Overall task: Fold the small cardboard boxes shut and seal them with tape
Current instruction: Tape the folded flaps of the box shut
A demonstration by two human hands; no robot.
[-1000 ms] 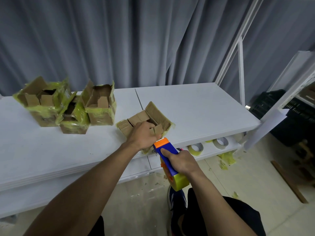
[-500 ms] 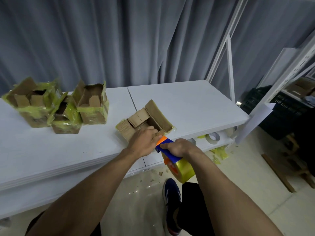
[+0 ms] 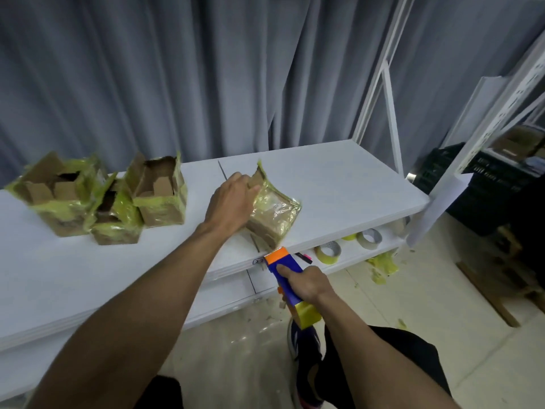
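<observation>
A small cardboard box (image 3: 272, 215) wrapped in yellowish tape stands on the white table (image 3: 339, 184), near its front edge. My left hand (image 3: 231, 203) grips the box's left top edge, pressing a flap there. The flaps under the hand are hidden. My right hand (image 3: 306, 283) holds a blue and orange tape dispenser (image 3: 283, 268) with a yellow tape roll, just below the table's front edge, its orange head pointing up at the box. Three more boxes (image 3: 109, 199) with open flaps and yellow tape stand at the left back of the table.
Tape rolls (image 3: 328, 251) lie on the lower shelf under the table. A white rack frame (image 3: 389, 113) stands at the table's right end, a second rack (image 3: 501, 110) further right. Torn yellow tape scraps (image 3: 382, 265) lie on the floor. Grey curtains hang behind.
The box was tipped from open-flaps-up to showing a taped side, and my left hand moved onto its left top edge. My right hand drew the dispenser back below the table edge.
</observation>
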